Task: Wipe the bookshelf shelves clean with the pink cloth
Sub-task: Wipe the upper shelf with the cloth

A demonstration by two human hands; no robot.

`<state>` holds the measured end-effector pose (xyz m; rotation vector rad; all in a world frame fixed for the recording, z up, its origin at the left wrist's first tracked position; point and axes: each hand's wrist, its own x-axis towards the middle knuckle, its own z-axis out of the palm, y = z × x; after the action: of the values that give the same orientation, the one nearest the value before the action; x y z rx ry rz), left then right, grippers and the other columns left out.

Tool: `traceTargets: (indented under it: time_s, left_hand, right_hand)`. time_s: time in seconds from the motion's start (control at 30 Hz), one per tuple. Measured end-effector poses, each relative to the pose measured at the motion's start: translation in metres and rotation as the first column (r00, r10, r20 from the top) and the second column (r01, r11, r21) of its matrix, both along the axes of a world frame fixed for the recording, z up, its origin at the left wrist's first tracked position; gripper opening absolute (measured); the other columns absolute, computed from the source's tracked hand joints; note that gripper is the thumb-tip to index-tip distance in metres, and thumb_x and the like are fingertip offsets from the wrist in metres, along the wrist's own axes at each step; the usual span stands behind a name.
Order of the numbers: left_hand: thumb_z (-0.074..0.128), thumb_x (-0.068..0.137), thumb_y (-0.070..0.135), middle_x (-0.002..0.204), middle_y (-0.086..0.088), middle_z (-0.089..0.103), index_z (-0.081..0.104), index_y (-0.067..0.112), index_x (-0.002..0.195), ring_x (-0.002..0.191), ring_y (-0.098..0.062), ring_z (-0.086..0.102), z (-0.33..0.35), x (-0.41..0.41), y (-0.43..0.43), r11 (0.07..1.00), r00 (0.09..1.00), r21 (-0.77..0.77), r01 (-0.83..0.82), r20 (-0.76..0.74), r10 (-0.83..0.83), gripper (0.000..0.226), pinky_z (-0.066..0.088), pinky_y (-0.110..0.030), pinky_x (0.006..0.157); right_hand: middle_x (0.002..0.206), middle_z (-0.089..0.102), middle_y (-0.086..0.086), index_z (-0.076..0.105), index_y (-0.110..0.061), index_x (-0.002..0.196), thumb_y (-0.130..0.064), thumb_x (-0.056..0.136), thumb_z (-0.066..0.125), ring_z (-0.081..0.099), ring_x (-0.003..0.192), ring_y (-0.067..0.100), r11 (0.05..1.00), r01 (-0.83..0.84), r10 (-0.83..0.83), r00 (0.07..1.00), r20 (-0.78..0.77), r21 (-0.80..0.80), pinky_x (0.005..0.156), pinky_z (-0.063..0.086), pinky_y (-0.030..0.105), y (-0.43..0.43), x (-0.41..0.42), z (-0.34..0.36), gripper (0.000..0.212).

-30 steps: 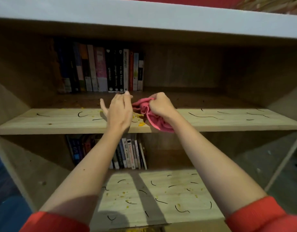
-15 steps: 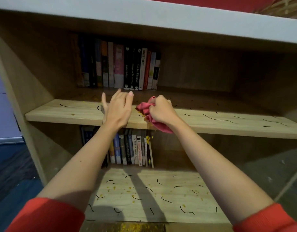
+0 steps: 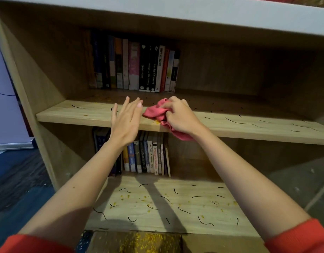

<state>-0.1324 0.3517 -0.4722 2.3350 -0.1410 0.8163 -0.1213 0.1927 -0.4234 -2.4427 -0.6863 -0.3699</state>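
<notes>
Since half a second ago the left hand [image 3: 125,123] has lifted its fingers off the boards and fanned them, while the right hand [image 3: 181,118] has pushed the pink cloth [image 3: 155,113] a little leftward toward it. Now the left hand stands edge-on at the near lip of the middle shelf [image 3: 75,114], fingers straight and spread, fingertips just beside the cloth. Whether its palm touches the lip is hard to tell from this angle. The right hand grips the bunched cloth, fingers curled over it. The cloth lies on the shelf's near edge, and one tail hangs down over the front under the wrist.

A small heap of yellow crumbs [image 3: 157,122] sits at the lip, touching the cloth. To the right, the shelf runs open, scattered with black strands [image 3: 241,122]. To the left, bare board runs to the side panel [image 3: 38,79]. A row of upright books [image 3: 135,66] fills the far left-centre, well apart from the hands. The lower shelf [image 3: 157,203] carries more strands and crumbs, with a second row of books [image 3: 148,156] at its far side.
</notes>
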Motion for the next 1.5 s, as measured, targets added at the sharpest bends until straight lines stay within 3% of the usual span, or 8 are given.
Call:
traceTargets:
  time_s: [0.23,0.37,0.63,0.83,1.1,1.2,1.37,1.5]
  left_hand:
    - [0.004,0.088,0.050,0.149,0.004,0.037,0.044,0.022,0.138,0.143,-0.005,0.013,-0.005,-0.005,0.004,0.997,0.997,0.040,0.070,-0.037,-0.068,0.070,-0.009,-0.029,0.114]
    - [0.008,0.090,0.045,0.148,0.001,0.038,0.043,0.020,0.139,0.142,-0.007,0.017,-0.013,-0.013,0.001,0.997,0.998,0.050,0.056,0.029,-0.057,0.065,-0.007,-0.025,0.112]
    - [0.011,0.091,0.044,0.147,0.002,0.040,0.046,0.018,0.136,0.142,-0.009,0.019,-0.013,-0.014,0.007,0.997,0.996,0.039,0.072,0.052,-0.074,0.063,0.000,-0.028,0.114]
    - [0.021,0.093,0.040,0.142,0.000,0.046,0.052,0.016,0.132,0.140,-0.010,0.024,-0.012,-0.019,0.014,0.998,0.991,-0.022,0.063,0.116,-0.060,0.055,0.010,-0.037,0.115]
    - [0.026,0.093,0.040,0.140,0.000,0.049,0.055,0.016,0.129,0.139,-0.013,0.026,-0.001,-0.017,0.028,0.998,0.993,0.025,0.064,0.100,-0.066,0.052,0.015,-0.037,0.113]
    - [0.027,0.094,0.040,0.140,0.001,0.048,0.055,0.017,0.129,0.140,-0.012,0.025,0.009,-0.010,0.028,0.994,0.996,0.085,0.065,0.060,-0.070,0.050,0.012,-0.037,0.114]
    - [0.031,0.102,0.026,0.144,0.000,0.044,0.051,0.015,0.133,0.142,-0.014,0.022,0.027,0.008,0.035,0.992,1.000,0.128,0.020,-0.015,-0.018,0.038,0.010,-0.039,0.115]
    - [0.025,0.102,0.033,0.148,-0.002,0.037,0.045,0.014,0.138,0.143,-0.016,0.018,0.032,0.023,0.040,0.989,0.984,0.131,-0.062,-0.157,0.083,0.045,0.007,-0.043,0.115]
  right_hand:
    - [0.104,0.042,-0.009,0.064,-0.016,0.114,-0.006,0.093,0.042,0.032,0.098,0.009,0.995,-0.102,0.102,0.981,0.167,-0.014,0.085,0.032,0.024,-0.007,-0.030,-0.026,0.031]
    - [0.108,0.047,-0.003,0.065,-0.012,0.112,-0.005,0.092,0.044,0.035,0.102,0.011,0.988,-0.041,0.005,0.970,0.242,0.146,0.085,0.037,0.024,-0.009,-0.031,-0.030,0.030]
    - [0.110,0.047,-0.005,0.064,-0.011,0.114,-0.005,0.090,0.046,0.035,0.104,0.010,0.994,-0.082,0.061,0.964,0.260,0.071,0.085,0.030,0.021,-0.010,-0.041,-0.041,0.031]
    - [0.110,0.053,0.005,0.065,-0.008,0.113,-0.008,0.088,0.047,0.038,0.098,0.015,0.996,-0.086,0.086,0.934,0.346,-0.018,0.080,0.044,0.033,-0.005,-0.044,-0.044,0.030]
    - [0.108,0.052,0.002,0.065,-0.010,0.113,-0.008,0.090,0.045,0.040,0.101,0.015,0.993,-0.118,0.099,0.927,0.363,0.031,0.083,0.042,0.030,-0.003,-0.041,-0.038,0.031]
    - [0.106,0.044,-0.007,0.063,-0.012,0.117,-0.008,0.093,0.045,0.034,0.099,0.008,0.997,-0.082,0.080,0.955,0.284,-0.005,0.084,0.036,0.023,0.002,-0.033,-0.025,0.031]
    - [0.116,0.051,0.004,0.063,-0.006,0.116,-0.004,0.094,0.042,0.047,0.108,0.015,0.966,0.016,-0.073,0.975,0.212,0.258,0.095,0.041,0.024,0.001,0.002,0.018,0.031]
    - [0.087,0.060,0.007,0.064,-0.007,0.101,-0.004,0.094,0.039,0.057,0.067,0.015,0.934,0.198,-0.185,0.980,-0.072,0.298,0.059,0.047,0.023,-0.003,0.058,0.046,0.026]
